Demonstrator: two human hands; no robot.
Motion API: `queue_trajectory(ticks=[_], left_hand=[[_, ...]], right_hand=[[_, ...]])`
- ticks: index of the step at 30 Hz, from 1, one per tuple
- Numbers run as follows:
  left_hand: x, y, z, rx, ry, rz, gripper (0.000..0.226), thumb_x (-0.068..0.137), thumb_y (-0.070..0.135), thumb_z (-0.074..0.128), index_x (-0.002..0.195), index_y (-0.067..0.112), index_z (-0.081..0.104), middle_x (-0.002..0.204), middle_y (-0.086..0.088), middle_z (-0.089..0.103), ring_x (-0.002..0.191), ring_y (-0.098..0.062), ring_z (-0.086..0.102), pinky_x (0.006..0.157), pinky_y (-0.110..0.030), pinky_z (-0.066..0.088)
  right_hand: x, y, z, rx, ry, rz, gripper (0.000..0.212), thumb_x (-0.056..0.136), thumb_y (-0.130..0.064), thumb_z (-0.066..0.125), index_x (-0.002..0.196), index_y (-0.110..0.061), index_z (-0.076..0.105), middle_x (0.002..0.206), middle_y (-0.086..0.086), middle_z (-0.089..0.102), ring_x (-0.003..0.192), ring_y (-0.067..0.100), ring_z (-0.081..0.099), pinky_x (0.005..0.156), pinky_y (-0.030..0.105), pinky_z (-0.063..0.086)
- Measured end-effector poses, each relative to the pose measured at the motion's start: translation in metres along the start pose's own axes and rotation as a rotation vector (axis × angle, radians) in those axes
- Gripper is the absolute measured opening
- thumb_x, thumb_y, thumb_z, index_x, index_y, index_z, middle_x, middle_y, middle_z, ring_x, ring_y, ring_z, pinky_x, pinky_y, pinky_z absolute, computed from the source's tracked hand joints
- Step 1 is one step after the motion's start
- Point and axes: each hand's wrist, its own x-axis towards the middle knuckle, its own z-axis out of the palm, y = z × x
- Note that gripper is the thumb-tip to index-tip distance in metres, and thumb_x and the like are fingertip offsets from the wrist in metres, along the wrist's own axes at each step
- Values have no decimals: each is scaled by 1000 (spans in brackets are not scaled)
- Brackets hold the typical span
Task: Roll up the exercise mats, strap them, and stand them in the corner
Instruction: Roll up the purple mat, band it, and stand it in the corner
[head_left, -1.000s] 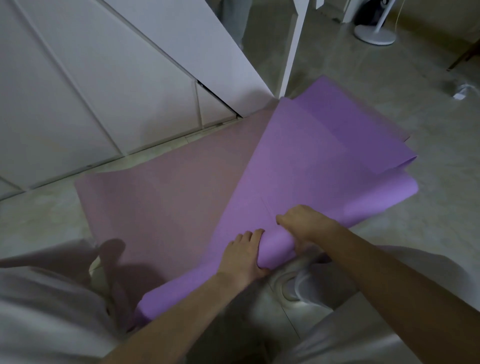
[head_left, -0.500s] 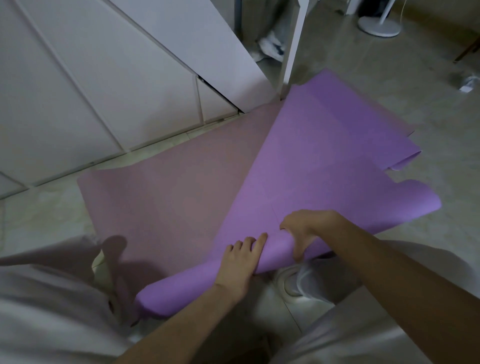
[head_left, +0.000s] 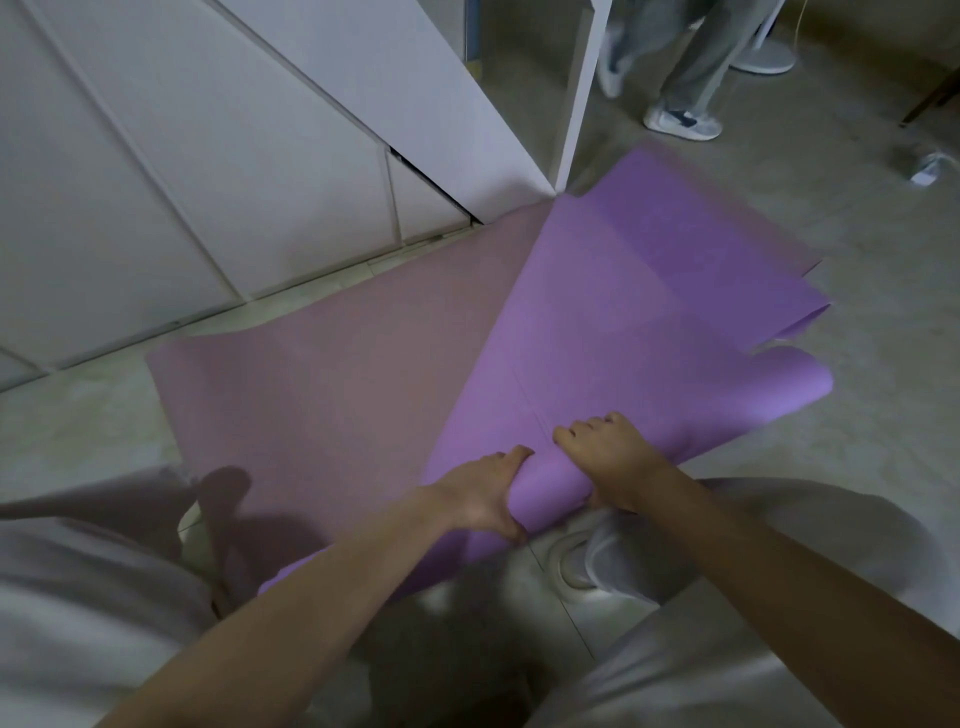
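Starting the roll, our left hand (head_left: 480, 496) and right hand (head_left: 610, 460) clasp the purple mat (head_left: 639, 317) at its curled edge; next, we roll tightly beyond them.

Two mats lay on the floor (head_left: 857, 249). The pink-mauve mat (head_left: 337, 405) was flat & unrolled, matte, w/ one short end toward the frame's left, its corners slightly rounded. The purple mat (head_left: 623, 322), brighter in colour, sat on top of it at an angle, covering the pink one's right part & overhanging onto bare floor. The purple mat's near edge was curled up & over loosely, running diagonally from btm-left to mid-right, not tight. At its far right end several wavy layers showed, stacked unevenly; couldn't tell if folded or separate sheets.
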Motion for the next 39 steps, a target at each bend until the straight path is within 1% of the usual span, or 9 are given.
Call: queue_trajectory(ticks=[5,9,13,19,21,25,31,36,39], left_hand=[[-19,8,25,262,305,-132,94,71,44,71,145,21,19,131,-5,46,113,-27,51,90,-36,41],[-30,5,44,501,537,-149,115,39,43,88,134,11,33,111,-12,63,90,-29,62,76,-41,51],[-32,4,55,605,536,-193,119,46,37,88,141,9,23,124,-18,60,105,-35,61,87,-55,47],[-27,-4,36,572,575,-159,119,36,44,90,137,19,32,109,-14,63,91,-33,62,89,-57,46],[-28,-8,20,532,539,-130,123,37,50,88,140,22,28,100,-9,61,80,-28,60,86,-46,49],[-27,-19,2,396,309,-103,94,72,38,70,148,28,14,124,-4,47,107,-28,52,89,-34,41],[-22,-30,-44,240,135,-124,89,66,43,78,139,30,29,125,0,56,112,-26,57,90,-37,47],[-13,-14,-83,421,-92,-82,88,61,43,82,133,25,34,115,-5,60,104,-27,58,84,-33,49],[-11,-9,-76,528,-21,-81,94,64,47,79,139,24,27,123,-7,53,111,-27,55,89,-35,46]], right_hand=[[6,4,-24,-42,-186,-15,75,72,-45,73,131,-13,37,118,6,57,107,27,57,84,34,41],[14,4,-35,21,-196,26,69,70,-39,75,126,-16,43,119,6,59,109,27,56,85,32,43],[19,6,-47,-3,-207,24,66,67,-36,77,123,-16,49,120,7,59,110,27,56,82,29,42],[20,12,-61,117,-309,-3,56,63,-38,79,110,-16,58,105,4,63,94,24,59,71,26,42],[21,11,-66,186,-380,10,56,62,-40,80,109,-15,60,98,2,61,88,23,57,73,28,47],[21,7,-62,266,-414,23,71,64,-45,79,124,-19,51,118,2,59,103,24,56,88,31,47],[16,-8,-38,-118,38,-20,82,70,-42,71,138,-17,32,129,5,44,117,25,46,101,38,28],[12,-8,-30,129,22,71,79,71,-47,70,135,-16,36,127,5,52,114,26,52,91,34,40],[12,-6,-30,166,28,139,74,73,-43,69,134,-17,37,126,3,55,113,25,55,87,31,41]])
